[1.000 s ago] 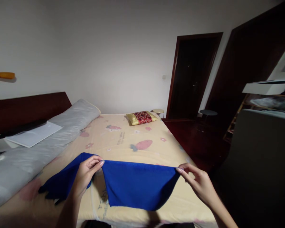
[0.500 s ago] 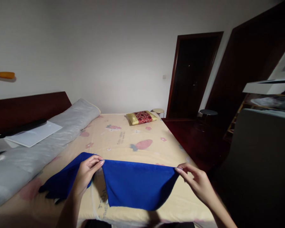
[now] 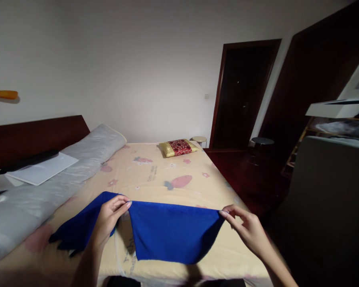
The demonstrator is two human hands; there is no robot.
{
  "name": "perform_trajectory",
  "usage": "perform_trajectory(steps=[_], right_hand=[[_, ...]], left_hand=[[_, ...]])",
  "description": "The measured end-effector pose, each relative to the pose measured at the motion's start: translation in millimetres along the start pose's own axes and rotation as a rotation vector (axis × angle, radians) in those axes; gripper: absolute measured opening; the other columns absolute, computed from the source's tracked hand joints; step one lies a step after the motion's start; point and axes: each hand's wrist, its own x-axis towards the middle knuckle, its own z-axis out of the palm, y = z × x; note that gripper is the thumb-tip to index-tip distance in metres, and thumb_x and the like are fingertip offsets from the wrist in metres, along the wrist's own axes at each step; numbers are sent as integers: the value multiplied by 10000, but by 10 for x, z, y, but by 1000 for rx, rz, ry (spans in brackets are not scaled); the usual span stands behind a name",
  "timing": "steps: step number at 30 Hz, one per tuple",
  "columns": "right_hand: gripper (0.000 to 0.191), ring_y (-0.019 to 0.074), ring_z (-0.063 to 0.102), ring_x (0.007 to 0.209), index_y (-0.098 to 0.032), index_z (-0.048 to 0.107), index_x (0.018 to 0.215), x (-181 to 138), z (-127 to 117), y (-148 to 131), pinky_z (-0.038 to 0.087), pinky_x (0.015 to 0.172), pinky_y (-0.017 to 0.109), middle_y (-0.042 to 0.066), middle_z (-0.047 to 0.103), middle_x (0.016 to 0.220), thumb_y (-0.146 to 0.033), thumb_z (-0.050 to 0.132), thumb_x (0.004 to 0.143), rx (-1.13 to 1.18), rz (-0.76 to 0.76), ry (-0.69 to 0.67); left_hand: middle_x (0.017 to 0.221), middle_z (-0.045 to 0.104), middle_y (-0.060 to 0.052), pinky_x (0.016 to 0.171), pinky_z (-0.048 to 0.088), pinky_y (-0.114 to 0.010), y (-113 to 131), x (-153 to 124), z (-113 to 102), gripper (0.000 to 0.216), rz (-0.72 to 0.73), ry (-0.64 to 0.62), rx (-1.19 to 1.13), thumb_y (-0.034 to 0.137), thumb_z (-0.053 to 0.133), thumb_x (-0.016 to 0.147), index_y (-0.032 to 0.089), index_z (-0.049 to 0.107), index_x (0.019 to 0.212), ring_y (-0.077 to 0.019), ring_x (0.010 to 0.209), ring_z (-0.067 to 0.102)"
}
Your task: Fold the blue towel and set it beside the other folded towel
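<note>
A blue cloth (image 3: 176, 233) hangs stretched between my two hands over the near part of the bed. My left hand (image 3: 110, 217) pinches its upper left corner between thumb and fingers. At the upper right corner, my right hand (image 3: 243, 223) holds it in the same kind of pinch. The top edge runs nearly straight, while the lower right side curves and lies in shadow. More blue cloth (image 3: 77, 227) lies crumpled on the bed behind my left forearm, partly hidden by it; whether the two are separate pieces, I cannot tell.
The bed (image 3: 155, 175) has a cream sheet with pink prints. A gold and red pillow (image 3: 179, 148) lies near its far edge. On the left are a long grey roll of bedding (image 3: 77, 159) and a white flat object (image 3: 43, 169). A dark grey surface (image 3: 326, 199) stands at right.
My right hand has shifted very slightly left, holding the corner of the cloth. Otherwise the hands and cloth look the same.
</note>
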Motion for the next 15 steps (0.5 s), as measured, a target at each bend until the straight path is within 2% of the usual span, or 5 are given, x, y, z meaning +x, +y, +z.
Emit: perform_trajectory(steps=[5, 15], right_hand=[[388, 152, 554, 655, -229, 657, 719, 2, 9, 2, 452, 653, 272, 5, 654, 675, -597, 561, 793, 13, -1, -4], [375, 149, 549, 662, -230, 652, 730, 15, 37, 27, 442, 654, 271, -2, 645, 681, -584, 553, 806, 17, 8, -29]], left_hand=[[695, 672, 18, 662, 458, -243, -8, 3, 3, 282, -32, -11, -28, 427, 755, 621, 203, 647, 753, -144, 712, 599], [695, 681, 8, 672, 470, -258, -1, 7, 15, 296, -35, 9, -23, 433, 765, 589, 202, 656, 738, -163, 722, 617]])
